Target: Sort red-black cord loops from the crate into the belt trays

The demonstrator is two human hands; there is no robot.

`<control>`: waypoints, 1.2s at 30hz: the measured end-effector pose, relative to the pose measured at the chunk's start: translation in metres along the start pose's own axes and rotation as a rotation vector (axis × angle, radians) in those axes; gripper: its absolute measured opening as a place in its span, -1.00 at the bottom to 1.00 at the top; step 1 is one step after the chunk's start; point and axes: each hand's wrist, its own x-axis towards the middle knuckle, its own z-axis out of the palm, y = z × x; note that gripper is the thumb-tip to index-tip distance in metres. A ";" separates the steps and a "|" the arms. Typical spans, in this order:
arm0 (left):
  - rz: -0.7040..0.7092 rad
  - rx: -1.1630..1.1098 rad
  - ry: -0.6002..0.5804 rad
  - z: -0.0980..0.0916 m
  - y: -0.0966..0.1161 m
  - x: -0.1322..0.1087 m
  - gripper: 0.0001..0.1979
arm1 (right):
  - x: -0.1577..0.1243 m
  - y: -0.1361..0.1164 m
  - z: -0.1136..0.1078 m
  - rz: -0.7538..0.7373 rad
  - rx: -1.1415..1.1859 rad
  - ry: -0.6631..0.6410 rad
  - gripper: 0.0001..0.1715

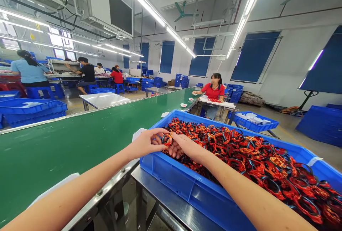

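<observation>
Green conveyor belt [53, 159] runs along the left. Beyond its edge, the left hand [146, 142] and right hand [188, 147] meet with fingers curled inward, pinching a small red-and-black cord loop [167, 139] between them above a blue plastic crate [171, 184]. The loop looks light, soft and easily tangled, best held by its band. A heap of similar loops [240, 152] fills the crate to the right.

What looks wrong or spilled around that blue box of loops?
Nothing stands out. The red-and-black loops lie heaped inside the blue plastic crate, with none spilled over its rim, and the left hand and right hand meet at one loop.
</observation>
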 end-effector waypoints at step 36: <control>-0.391 0.782 0.183 -0.096 -0.110 -0.047 -0.54 | 0.000 0.019 -0.008 -0.322 -1.078 0.147 -0.57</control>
